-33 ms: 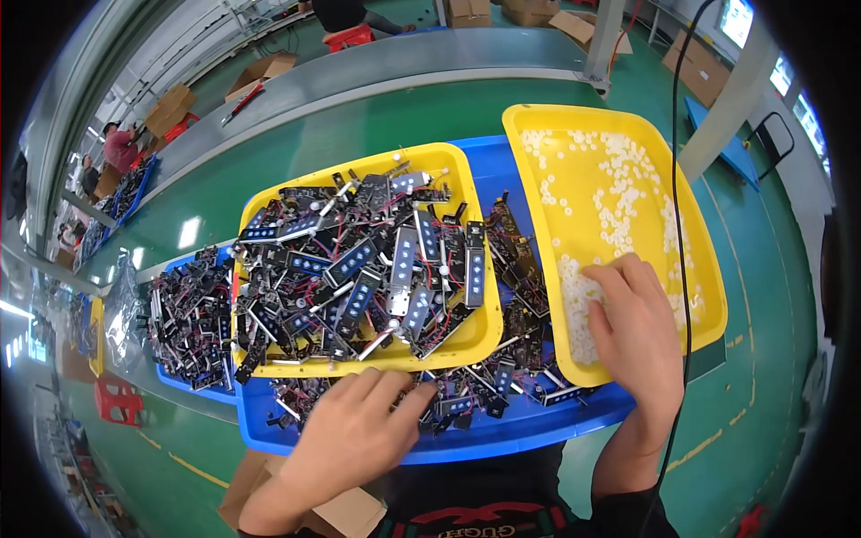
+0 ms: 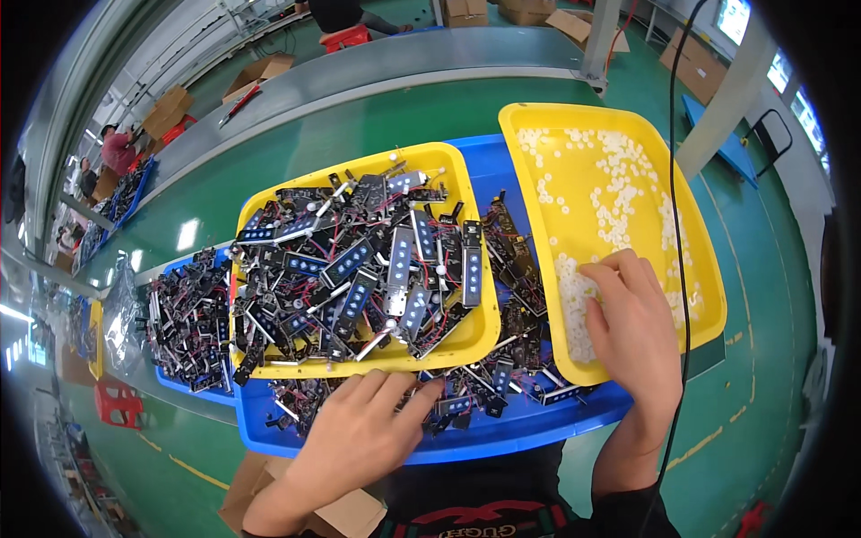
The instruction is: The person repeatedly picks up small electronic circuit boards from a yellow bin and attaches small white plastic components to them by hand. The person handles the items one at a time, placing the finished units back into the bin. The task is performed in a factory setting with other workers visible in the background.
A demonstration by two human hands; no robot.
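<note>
- Two hands work over stacked trays: the left hand [image 2: 359, 435] lies palm-down on the near edge of the blue tray [image 2: 502, 439], fingers spread loosely over the black boards [image 2: 466, 399] there; whether it has one pinched I cannot tell, since the palm hides the fingertips' undersides.
- The right hand [image 2: 632, 327] rests in the near corner of the right yellow tray [image 2: 529, 121], fingers curled down into the white buttons [image 2: 574, 300] piled just left of the fingertips; a pinch on one may be forming, but the grip itself is hidden.
- Many more buttons lie scattered thinly beyond the right fingers, toward the tray's far end.
- The buttons look tiny, light and smooth: by my judgement they will slide and scatter, so a fingertip pinch on a single one from the pile's edge suits best.
- The boards look stiff, flat and light, with thin red and black wires trailing off them; tangling seems likely, so take a board by its long edges, not by the wires, and lift it slowly clear of its neighbours.
- Just beyond the left fingers sits the middle yellow tray [image 2: 269, 363], heaped with the same boards, blue strips facing up.
- Well left of the left hand, another blue tray [image 2: 175, 381] holds more boards.
</note>
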